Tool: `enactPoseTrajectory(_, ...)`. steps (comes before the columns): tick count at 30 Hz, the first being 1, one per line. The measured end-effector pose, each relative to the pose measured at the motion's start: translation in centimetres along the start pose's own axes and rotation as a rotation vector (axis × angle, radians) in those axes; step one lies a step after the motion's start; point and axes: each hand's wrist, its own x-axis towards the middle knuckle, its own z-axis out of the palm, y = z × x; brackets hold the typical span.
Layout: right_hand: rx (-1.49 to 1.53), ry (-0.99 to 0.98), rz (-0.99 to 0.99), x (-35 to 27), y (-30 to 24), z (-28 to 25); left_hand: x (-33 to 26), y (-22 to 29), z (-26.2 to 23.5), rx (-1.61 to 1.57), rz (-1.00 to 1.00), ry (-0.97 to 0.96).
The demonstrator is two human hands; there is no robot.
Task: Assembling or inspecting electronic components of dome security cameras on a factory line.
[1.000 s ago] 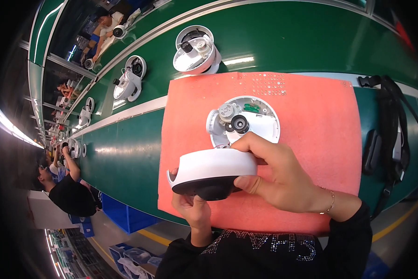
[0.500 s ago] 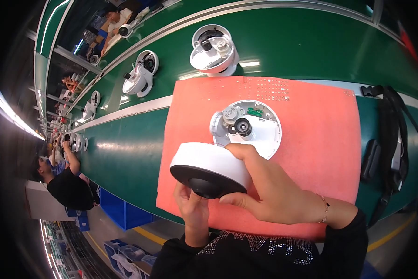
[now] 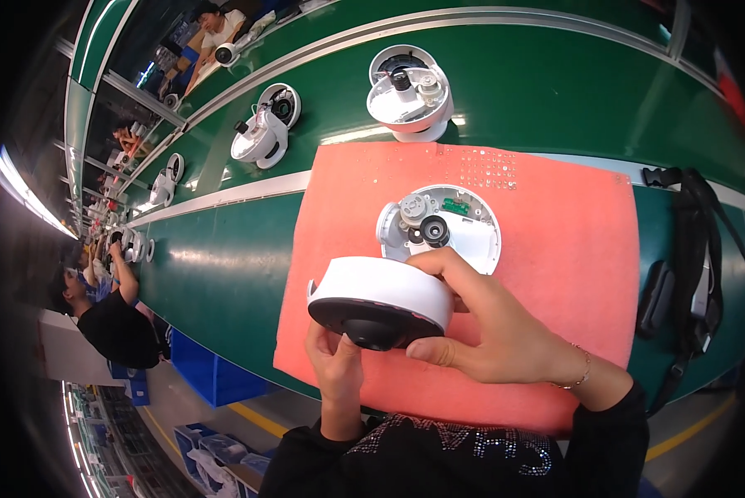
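Between my hands is a round white camera cover with a black domed face, tilted toward me above a pink foam mat. My right hand grips its right side, index finger on the rim and thumb against the black face. Under its lower left edge, my left hand presses a thumb to the black face; its other fingers are partly hidden behind it. Just beyond lies an opened white camera base with a black lens, a round motor and a green circuit board, its near edge covered by the cover and my right hand.
Many tiny screws lie at the mat's far edge. Opened camera units stand on the green conveyor beyond. A black strap and dark case lie right. A co-worker works at far left; a blue bin is below.
The cover has shifted slightly right and tipped, showing a small tab on its left. My hands moved along with it. Nearby camera units on the conveyor have slid to the right.
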Motion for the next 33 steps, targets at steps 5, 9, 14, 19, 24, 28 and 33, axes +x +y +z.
enactPoseTrajectory(5,-0.196,0.133,-0.018,1.0,0.5,-0.6,0.5,-0.1,-1.8,-0.137,-0.081,-0.062)
enactPoseTrajectory(9,-0.445,0.470,0.132,2.5,3.0,-3.1,1.4,-0.1,-4.5,-0.824,-0.377,-0.022)
enactPoseTrajectory(14,-0.059,0.035,0.476,2.1,4.7,-3.6,2.3,-1.4,-5.2,-1.425,-0.707,-0.043)
enactPoseTrajectory(19,0.009,-0.142,0.653,6.6,3.6,1.2,1.8,0.2,-9.3,-1.700,-0.602,0.127)
enactPoseTrajectory(24,0.124,-0.199,0.525,13.8,6.4,8.1,3.9,2.5,-15.4,-1.408,-0.388,0.034)
enactPoseTrajectory(28,0.071,-0.134,0.413,19.5,12.3,15.9,5.5,3.3,-20.2,-1.306,-0.236,0.043)
enactPoseTrajectory(33,-0.005,-0.042,0.425,20.5,14.7,18.9,3.4,4.8,-17.8,-0.440,-0.206,0.354)
